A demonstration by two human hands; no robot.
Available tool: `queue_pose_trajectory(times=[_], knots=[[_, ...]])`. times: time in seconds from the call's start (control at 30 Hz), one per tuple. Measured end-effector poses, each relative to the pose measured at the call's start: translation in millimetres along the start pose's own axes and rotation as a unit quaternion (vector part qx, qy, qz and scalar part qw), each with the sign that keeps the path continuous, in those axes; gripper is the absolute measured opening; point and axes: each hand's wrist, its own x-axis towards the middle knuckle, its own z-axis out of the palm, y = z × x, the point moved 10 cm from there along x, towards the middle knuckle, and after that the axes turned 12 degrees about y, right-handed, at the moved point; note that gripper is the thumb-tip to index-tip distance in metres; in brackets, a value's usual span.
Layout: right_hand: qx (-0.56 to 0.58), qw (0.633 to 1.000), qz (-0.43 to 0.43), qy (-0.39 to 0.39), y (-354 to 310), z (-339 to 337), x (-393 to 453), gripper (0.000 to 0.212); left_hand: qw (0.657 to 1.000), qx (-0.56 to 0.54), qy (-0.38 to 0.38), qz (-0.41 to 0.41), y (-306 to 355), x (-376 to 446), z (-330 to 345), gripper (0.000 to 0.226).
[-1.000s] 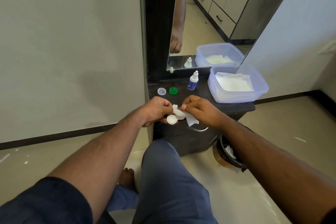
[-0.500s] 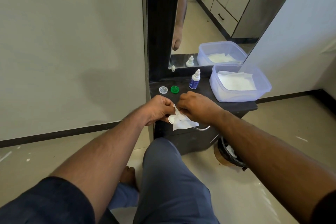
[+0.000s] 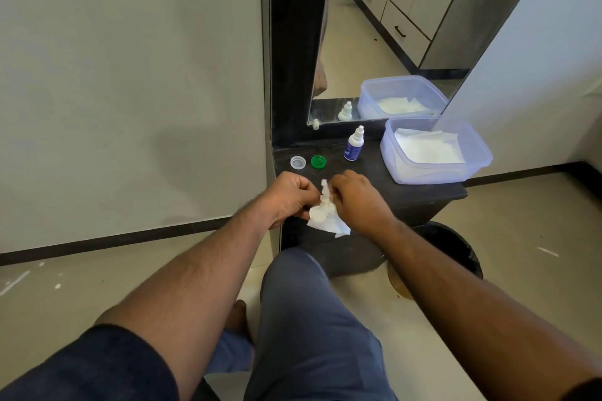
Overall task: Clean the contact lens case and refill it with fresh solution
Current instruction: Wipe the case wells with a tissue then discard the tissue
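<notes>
My left hand (image 3: 290,197) and my right hand (image 3: 356,202) meet over the front edge of the black cabinet top (image 3: 423,192). Between them is a white tissue (image 3: 327,220); my right hand pinches it and presses it against the white lens case, which my left hand grips. The tissue and my fingers cover the case almost entirely. Behind my hands lie two loose caps, one clear (image 3: 297,162) and one green (image 3: 318,161). A small solution bottle (image 3: 353,148) with a blue label stands upright further back.
A translucent tub (image 3: 475,169) holding white tissues sits on the cabinet's right side. A mirror (image 3: 391,26) rises behind it. A dark waste bin (image 3: 456,251) stands on the floor to the right. My knee is just below the cabinet front.
The tissue has spread down over the lens case, whose round white well showed a second ago. My right hand has shifted over it; both hands stay at the cabinet's front edge.
</notes>
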Motion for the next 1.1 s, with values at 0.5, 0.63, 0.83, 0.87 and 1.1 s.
queue_pose_trajectory(times=[0.5,0.63,0.83,0.87,1.1], knots=[[0.153,0.974,0.166,0.03,28,6,-11,0.018,0.998,0.019,0.05,0.029,1,-2,-6,0.008],[0.105,0.987,0.124,0.011,19,5,-3,0.014,0.998,0.02,0.046,0.034,-1,-1,-6,0.007],[-0.001,0.982,-0.18,-0.056,-26,-3,3,0.02,0.999,-0.005,0.027,0.031,2,-2,-3,0.008],[-0.007,0.978,-0.198,-0.065,-28,-2,3,0.022,0.999,-0.005,0.027,0.031,2,-2,-3,0.01],[0.158,0.968,0.188,0.053,29,5,-13,0.019,0.996,0.015,0.06,0.058,-1,0,-8,0.006]])
